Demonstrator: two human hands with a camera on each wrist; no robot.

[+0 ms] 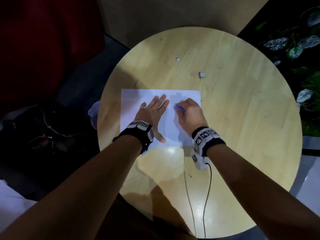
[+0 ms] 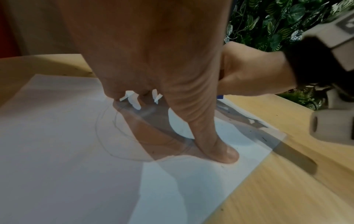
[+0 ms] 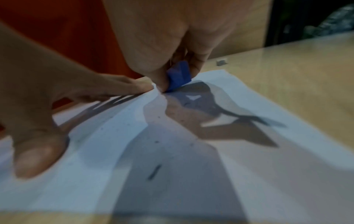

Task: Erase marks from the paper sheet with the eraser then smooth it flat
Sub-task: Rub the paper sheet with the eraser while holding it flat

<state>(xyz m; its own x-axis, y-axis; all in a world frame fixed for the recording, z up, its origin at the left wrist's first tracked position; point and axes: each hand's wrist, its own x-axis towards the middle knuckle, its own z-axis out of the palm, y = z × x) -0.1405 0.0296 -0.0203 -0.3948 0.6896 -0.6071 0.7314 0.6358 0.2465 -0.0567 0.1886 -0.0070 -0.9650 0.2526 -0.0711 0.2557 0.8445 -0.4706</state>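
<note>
- We see a white paper sheet (image 1: 136, 108) lying flat on a round wooden table (image 1: 233, 118), a little toward 9 o'clock from the tabletop's middle.
- Our left hand (image 1: 152, 115) lies palm down on the sheet, fingers straight and slightly spread, pointing toward 12 o'clock; the thumb reaches out toward 5 o'clock near the sheet's near edge.
- From the left wrist view, the thumb tip presses flat against the paper, and faint curved pencil marks (image 2: 107, 133) run over the sheet beside the hand's shadow.
- Our right hand (image 1: 188, 113) sits at 3 o'clock of the left one, close beside it but apart, with its fingers curled and clamped on a blue eraser (image 3: 179, 75).
- The eraser's lower corner touches the paper, near the sheet's far edge, just beside the left fingertips (image 3: 141, 86).
- In the head view the eraser shows only as a purple-blue blur at the right hand's fingertips.
- A short dark mark (image 3: 154, 172) and small dark specks lie on the sheet at the near side of the right hand.
- Two small pale scraps rest on the bare wood toward 12 and 1 o'clock of the sheet, well apart from it: one (image 1: 177, 59) farther off, one (image 1: 201, 74) nearer.
- A thin black cable (image 1: 207, 196) trails from the right wrist device across the table toward 6 o'clock.
- Green leaves (image 1: 294, 47) stand beyond the table at 2 o'clock.
</note>
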